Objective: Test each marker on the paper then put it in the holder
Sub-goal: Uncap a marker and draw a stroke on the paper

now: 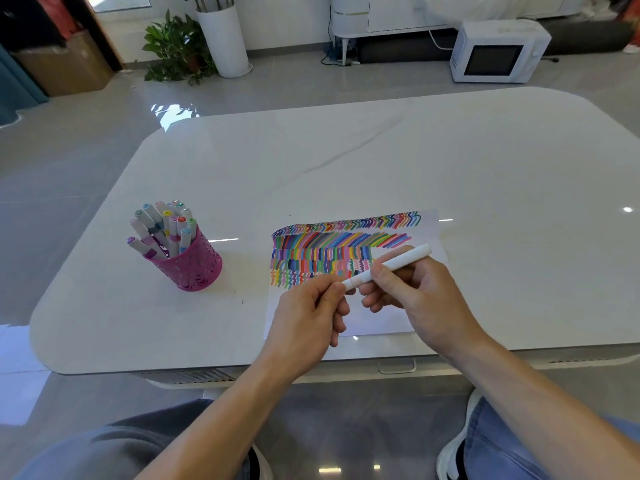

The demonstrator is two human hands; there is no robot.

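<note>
A white table [346, 161] carries a paper sheet [377, 320] striped with coloured test marks. Well apart to its left stands a pink mesh holder [194, 268] full of markers [162, 226]. Over the sheet, the right hand [415, 289] has its grip clamped round a white marker [394, 263]; the left hand [308, 313] pinches its pinkish end.

The paper [375, 322] lies on the worktop [381, 161] at five o'clock of centre, by the near edge. The holder [188, 268], with markers [162, 226] standing in it, sits apart at the paper's nine o'clock. Over the paper's near half the left hand [308, 317] and right hand [412, 292] hold a marker [414, 257]. Beyond the worktop a microwave [498, 51] stands at one o'clock, a plant [176, 46] at eleven.
</note>
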